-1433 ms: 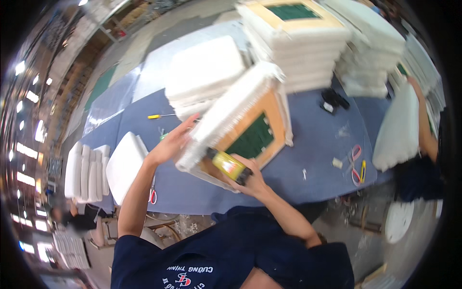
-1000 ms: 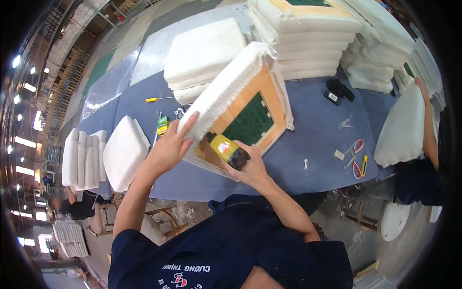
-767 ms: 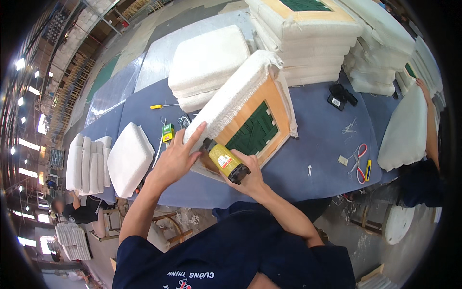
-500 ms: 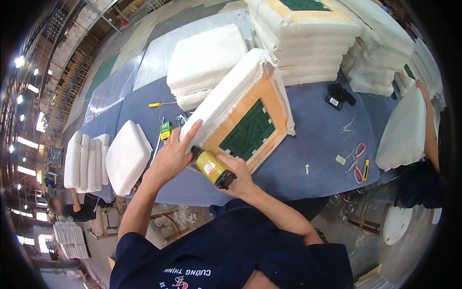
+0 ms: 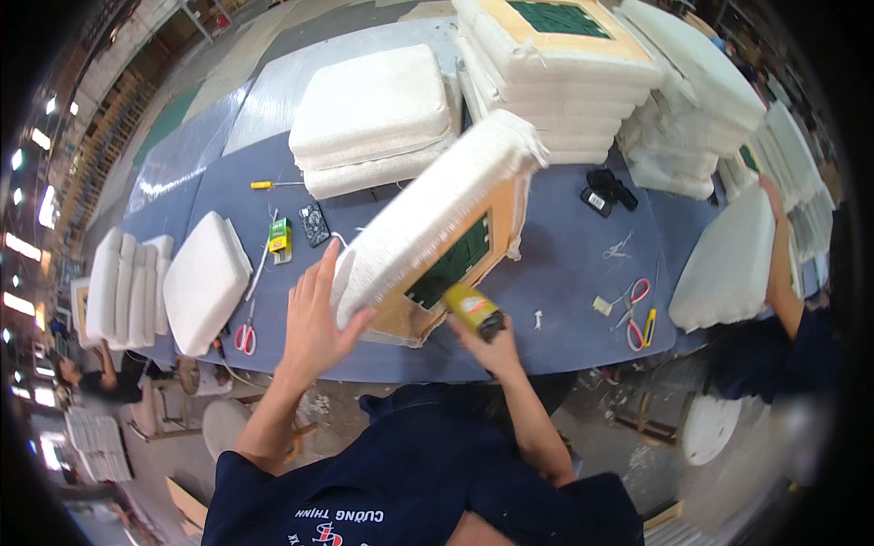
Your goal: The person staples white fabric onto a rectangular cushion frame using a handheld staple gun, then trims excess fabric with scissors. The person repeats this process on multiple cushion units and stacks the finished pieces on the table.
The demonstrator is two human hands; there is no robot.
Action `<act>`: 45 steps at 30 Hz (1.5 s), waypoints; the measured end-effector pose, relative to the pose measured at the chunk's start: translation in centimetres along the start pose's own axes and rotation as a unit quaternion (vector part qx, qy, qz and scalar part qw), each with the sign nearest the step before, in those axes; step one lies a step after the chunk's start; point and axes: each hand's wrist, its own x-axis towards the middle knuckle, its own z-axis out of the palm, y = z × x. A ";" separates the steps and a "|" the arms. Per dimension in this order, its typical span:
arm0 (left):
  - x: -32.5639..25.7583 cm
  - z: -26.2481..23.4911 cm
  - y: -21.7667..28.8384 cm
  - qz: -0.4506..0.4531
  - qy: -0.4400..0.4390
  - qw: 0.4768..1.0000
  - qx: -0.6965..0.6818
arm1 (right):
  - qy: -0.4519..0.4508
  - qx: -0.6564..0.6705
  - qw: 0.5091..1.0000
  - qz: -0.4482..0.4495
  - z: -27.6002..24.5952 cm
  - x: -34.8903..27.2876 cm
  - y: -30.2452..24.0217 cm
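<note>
A white fabric-covered seat cushion (image 5: pixel 437 209) stands tilted on the blue table, its wooden underside with green webbing (image 5: pixel 452 264) turned toward the right. My left hand (image 5: pixel 314 314) lies against its near left edge, fingers stretched and thumb apart, touching the fabric. In my right hand (image 5: pixel 494 350) is a yellow staple gun (image 5: pixel 472 308) with a black end cap. The gun is close to the wooden underside; its tip is hidden, so contact cannot be told.
Stacked cushions (image 5: pixel 555 100) stand at the back, with more white cushions (image 5: pixel 208 282) on the left. Red-handled scissors (image 5: pixel 635 318), a yellow cutter (image 5: pixel 650 328), a screwdriver (image 5: pixel 264 185) and a green-yellow box (image 5: pixel 279 238) lie about. A co-worker's arm (image 5: pixel 783 264) holds a cushion at right.
The staple gun has moved right, away from my left hand. The cushion has turned, showing less of its underside. My left hand's fingers have straightened along its edge.
</note>
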 end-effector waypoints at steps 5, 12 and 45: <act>-4.5 3.2 5.0 -0.197 0.080 0.916 -0.340 | 0.106 -0.256 0.926 0.257 -11.9 2.3 5.9; -8.3 4.9 9.3 -0.193 0.108 0.912 -0.346 | 0.033 -0.049 0.997 0.048 -12.6 0.4 1.9; -0.3 26.4 11.3 -0.247 -0.112 0.514 -0.814 | -0.197 -0.425 0.834 -0.291 -15.7 -5.0 -30.6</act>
